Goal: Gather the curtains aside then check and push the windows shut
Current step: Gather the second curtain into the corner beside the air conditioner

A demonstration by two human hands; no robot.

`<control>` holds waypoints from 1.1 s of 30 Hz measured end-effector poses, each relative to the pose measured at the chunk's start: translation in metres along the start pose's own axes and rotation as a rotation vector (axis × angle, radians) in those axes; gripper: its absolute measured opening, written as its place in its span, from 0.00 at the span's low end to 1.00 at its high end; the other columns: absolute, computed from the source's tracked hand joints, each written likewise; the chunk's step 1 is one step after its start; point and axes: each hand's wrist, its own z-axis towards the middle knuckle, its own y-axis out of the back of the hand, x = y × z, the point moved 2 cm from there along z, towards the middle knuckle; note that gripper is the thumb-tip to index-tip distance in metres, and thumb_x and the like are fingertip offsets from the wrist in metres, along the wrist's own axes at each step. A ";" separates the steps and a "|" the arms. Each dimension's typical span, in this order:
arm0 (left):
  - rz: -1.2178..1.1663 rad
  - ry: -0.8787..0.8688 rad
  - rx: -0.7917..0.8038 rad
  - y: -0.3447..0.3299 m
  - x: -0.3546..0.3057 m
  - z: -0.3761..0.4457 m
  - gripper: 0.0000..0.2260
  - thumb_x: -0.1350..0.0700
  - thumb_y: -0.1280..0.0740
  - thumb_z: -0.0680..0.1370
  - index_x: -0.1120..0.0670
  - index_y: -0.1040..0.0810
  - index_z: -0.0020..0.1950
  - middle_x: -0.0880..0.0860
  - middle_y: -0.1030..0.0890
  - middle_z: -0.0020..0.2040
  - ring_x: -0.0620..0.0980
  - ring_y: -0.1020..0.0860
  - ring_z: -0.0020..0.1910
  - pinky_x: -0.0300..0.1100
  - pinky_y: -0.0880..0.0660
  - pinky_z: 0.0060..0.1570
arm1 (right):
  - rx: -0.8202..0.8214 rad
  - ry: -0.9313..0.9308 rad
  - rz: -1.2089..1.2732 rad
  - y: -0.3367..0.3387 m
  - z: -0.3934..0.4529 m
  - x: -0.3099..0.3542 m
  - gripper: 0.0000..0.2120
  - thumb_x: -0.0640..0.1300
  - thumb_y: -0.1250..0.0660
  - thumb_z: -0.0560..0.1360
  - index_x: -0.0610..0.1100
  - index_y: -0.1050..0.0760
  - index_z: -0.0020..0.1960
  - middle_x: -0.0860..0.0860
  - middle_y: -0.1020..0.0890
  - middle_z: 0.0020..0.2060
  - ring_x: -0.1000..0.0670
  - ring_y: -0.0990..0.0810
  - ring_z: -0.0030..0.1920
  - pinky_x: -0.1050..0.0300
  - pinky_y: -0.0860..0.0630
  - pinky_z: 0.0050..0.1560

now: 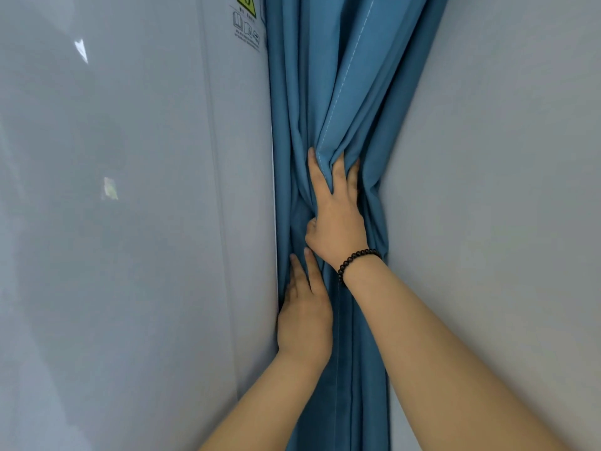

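A blue curtain (pixel 351 76) hangs bunched in the corner between the window glass (pixel 130 190) on the left and a plain wall on the right. My right hand (pixel 338 219), with a black bead bracelet at the wrist, has its fingers dug into the curtain's folds and grips them. Just below it, my left hand (pixel 304 315) lies against the curtain's left edge by the window frame (pixel 250 190), fingers pointing up and partly tucked into the fabric. Both forearms reach in from the bottom of the view.
The grey wall (pixel 504 190) fills the right side, close to my right arm. A yellow warning sticker (pixel 246 4) with small printed symbols sits at the top of the window frame. The glass looks frosted or hazy, with faint reflections.
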 end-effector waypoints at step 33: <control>-0.035 0.259 -0.241 -0.076 0.029 0.071 0.36 0.62 0.35 0.79 0.65 0.61 0.72 0.68 0.45 0.76 0.58 0.40 0.75 0.45 0.37 0.69 | 0.254 -0.101 -0.114 -0.095 0.053 -0.034 0.53 0.27 0.35 0.68 0.56 0.62 0.77 0.47 0.63 0.77 0.39 0.64 0.76 0.33 0.43 0.71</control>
